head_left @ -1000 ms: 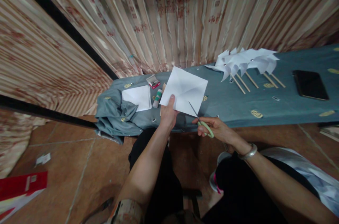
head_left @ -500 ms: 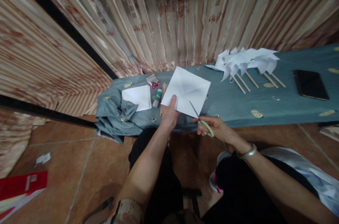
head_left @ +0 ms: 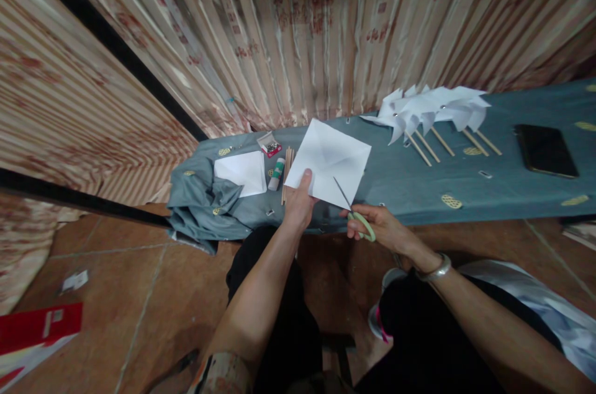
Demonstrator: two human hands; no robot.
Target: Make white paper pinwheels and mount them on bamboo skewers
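Observation:
My left hand (head_left: 300, 203) pinches the near left part of a square white sheet of paper (head_left: 328, 155), thumb on top and fingers beneath. Faint crease lines run across the sheet. In my right hand (head_left: 372, 222) is a pair of scissors (head_left: 361, 226) with light green handles. Its blades reach over the sheet's near corner, pointing toward the middle; whether they are cutting there I cannot tell. Beside the sheet on the left lie thin wooden sticks (head_left: 287, 174), a green and white glue stick (head_left: 276, 174) and a stack of white paper (head_left: 242, 172).
A small open box of pins (head_left: 269, 144) sits at the table's back left. Several white paper pinwheels (head_left: 433, 110) on sticks lie at the right, with a black phone (head_left: 547, 151) further along. A blue-green cloth (head_left: 410, 195) covers the narrow table, and a striped curtain (head_left: 298, 34) hangs behind.
Almost nothing differs. The sheet, scissors and both hands have shifted very slightly, with the scissors still at the same corner of the paper.

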